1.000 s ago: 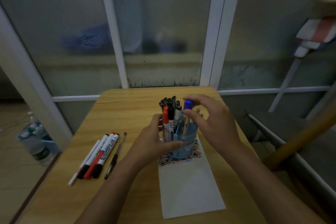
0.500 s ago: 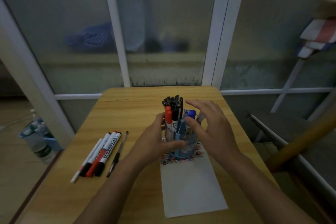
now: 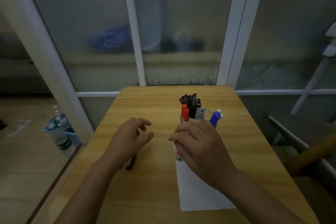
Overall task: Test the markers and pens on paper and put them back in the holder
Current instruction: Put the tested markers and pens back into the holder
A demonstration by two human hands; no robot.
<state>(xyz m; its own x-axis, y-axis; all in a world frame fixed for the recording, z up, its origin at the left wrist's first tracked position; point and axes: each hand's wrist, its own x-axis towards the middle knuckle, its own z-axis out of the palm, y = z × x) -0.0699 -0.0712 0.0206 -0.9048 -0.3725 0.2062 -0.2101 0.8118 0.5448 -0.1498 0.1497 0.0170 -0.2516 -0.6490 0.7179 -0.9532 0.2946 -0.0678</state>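
So both hands are over the wooden table (image 3: 154, 196) and neither one is holding anything. The left hand (image 3: 130, 139) hovers left of centre with its fingers loosely curled and a bit spread, nothing in them. Under its wrist a dark pen (image 3: 130, 164) pokes out, lying flat on the table; the rest of whatever lies there is hidden by the hand. The right hand (image 3: 201, 148) sits in front of the pen holder (image 3: 204, 112), fingers relaxed and slightly bent, covering most of it, so only a bit of clear rim shows. Sticking up out of the holder: a red marker (image 3: 185, 112), a bunch of black pens (image 3: 190, 102) behind it, and a blue marker (image 3: 215, 117) leaning right. The holder stands at the far end of the white paper (image 3: 196, 192), which has a colourful printed strip near the hand, too blurry to read. No brand text is legible on any marker either. Down on the floor to the left are water bottles (image 3: 61, 132), their labels unreadable.
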